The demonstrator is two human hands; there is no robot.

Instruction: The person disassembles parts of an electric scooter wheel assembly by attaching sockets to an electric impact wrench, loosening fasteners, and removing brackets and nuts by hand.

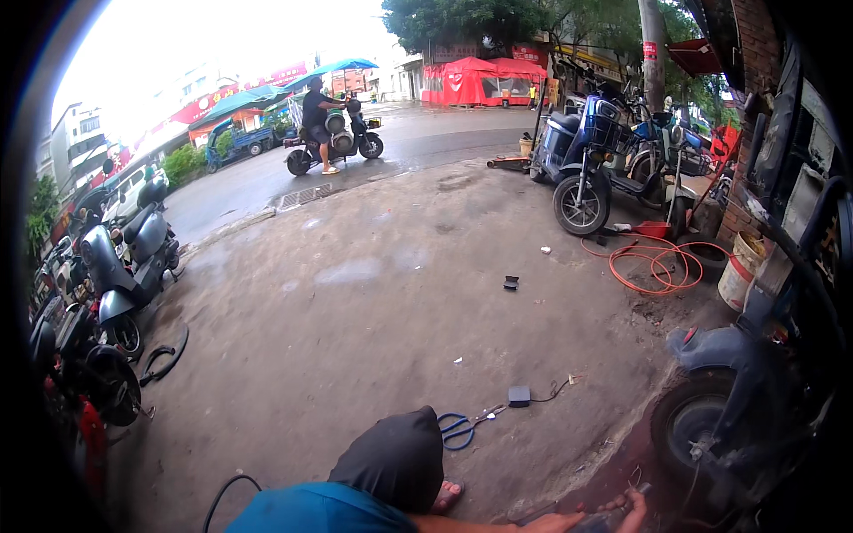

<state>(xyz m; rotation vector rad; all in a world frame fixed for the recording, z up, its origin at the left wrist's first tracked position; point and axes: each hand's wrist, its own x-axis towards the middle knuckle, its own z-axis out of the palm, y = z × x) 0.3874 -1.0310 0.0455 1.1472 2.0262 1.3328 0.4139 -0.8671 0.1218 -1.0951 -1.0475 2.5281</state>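
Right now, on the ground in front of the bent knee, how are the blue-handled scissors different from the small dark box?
The blue-handled scissors are long, with looped handles; the small dark box is compact and blocky. The scissors show blue and metallic colours, while the box looks dark all over. A thin wire trails from the box; none trails from the scissors. Both lie on the ground.

A long red signboard (286, 75) with pale characters stands across the road (435, 133), above a green awning (240, 101); another red sign (530, 55) shows just above the red tent (471, 80), and a small red label (649, 51) sits on the grey pole (654, 82). The lettering is too small to read.
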